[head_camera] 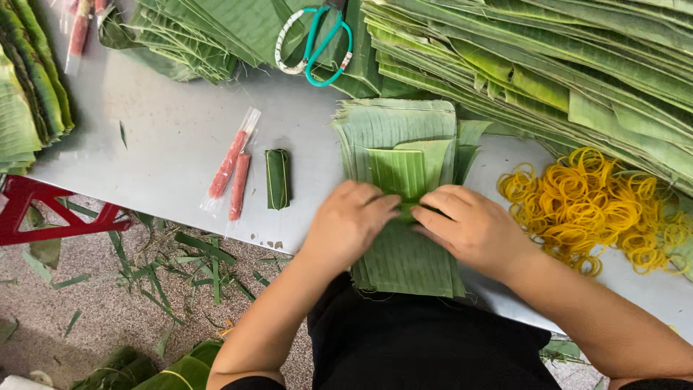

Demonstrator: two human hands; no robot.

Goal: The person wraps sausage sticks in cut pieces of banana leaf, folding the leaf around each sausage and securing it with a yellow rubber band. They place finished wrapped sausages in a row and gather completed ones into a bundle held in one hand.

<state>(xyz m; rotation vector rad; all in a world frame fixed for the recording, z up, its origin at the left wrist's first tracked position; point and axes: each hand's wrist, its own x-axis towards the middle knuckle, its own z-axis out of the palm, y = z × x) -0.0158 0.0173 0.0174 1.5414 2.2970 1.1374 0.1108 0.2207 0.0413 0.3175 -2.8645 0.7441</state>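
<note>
Atop the leaf stack (404,253), left hand (350,220) and right hand (469,227) apparently pinch a folded leaf (401,170).

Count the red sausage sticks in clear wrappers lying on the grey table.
3 sure. Two sausage sticks lie side by side left of the small wrapped leaf bundle. A third lies at the top left corner beside the leaf stacks, with another partly visible; more may be hidden.
</note>
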